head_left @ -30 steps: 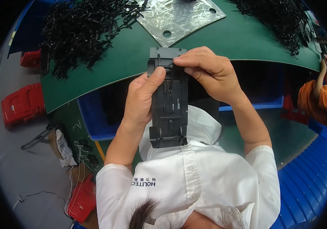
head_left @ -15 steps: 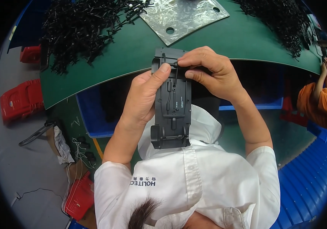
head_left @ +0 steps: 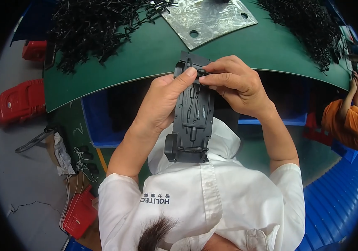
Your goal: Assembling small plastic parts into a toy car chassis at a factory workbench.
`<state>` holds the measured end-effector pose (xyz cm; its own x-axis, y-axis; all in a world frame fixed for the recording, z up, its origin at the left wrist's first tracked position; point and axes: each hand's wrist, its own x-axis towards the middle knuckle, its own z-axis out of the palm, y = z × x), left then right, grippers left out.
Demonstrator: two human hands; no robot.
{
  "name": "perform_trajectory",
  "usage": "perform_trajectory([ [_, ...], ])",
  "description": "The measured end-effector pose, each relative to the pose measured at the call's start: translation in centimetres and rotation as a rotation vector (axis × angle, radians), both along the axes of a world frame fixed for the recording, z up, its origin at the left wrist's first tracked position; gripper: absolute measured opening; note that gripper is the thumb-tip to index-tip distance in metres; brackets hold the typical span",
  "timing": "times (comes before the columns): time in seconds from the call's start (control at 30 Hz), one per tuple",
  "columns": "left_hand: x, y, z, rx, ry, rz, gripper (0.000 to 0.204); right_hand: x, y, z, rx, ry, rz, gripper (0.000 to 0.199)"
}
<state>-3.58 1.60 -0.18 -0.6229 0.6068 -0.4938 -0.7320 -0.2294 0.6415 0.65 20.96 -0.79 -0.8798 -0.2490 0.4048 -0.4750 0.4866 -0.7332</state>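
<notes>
A long black plastic toy-car chassis point(head_left: 192, 113) is held up off the table's near edge, its moulded underside with rods and a pipe facing me. My left hand point(head_left: 162, 98) is closed round its left side, with the thumb laid over the far end. At that same far end, my right hand point(head_left: 239, 85) pinches with thumb and fingertips at a small black rod-like part point(head_left: 202, 72). The fingers partly cover this part, so how it sits against the chassis cannot be made out.
Heaps of thin black plastic parts point(head_left: 91, 31) and more black parts point(head_left: 302, 29) lie on the green table point(head_left: 153, 54). Between them is a metal plate point(head_left: 208, 21) with holes. Blue bins point(head_left: 99, 129) stand below. Red stools point(head_left: 22, 102) are left; a person in orange point(head_left: 346, 123) is right.
The chassis has tilted slightly, its far end shifting right. My right hand's fingers have drawn closer together and curled over the chassis's far end.
</notes>
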Motion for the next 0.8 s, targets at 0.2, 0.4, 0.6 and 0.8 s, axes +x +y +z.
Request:
perform_trajectory([
  [0.2, 0.49, 0.18, -0.30, -0.018, 0.042, 0.000, 0.034, -0.10, 0.03, -0.22, -0.034, 0.026, -0.014, 0.023],
  [0.4, 0.66, 0.32, -0.46, -0.040, 0.092, -0.014, 0.034, -0.12, -0.07, -0.25, -0.027, 0.046, -0.037, 0.022],
  [0.6, 0.78, 0.51, -0.66, -0.054, 0.144, -0.012, 0.033, -0.19, -0.28, -0.36, 0.002, 0.095, -0.050, 0.023],
  [0.8, 0.64, 0.38, -0.78, -0.052, 0.148, -0.017, 0.035, -0.03, -0.28, -0.04, 0.029, 0.102, -0.032, 0.026],
])
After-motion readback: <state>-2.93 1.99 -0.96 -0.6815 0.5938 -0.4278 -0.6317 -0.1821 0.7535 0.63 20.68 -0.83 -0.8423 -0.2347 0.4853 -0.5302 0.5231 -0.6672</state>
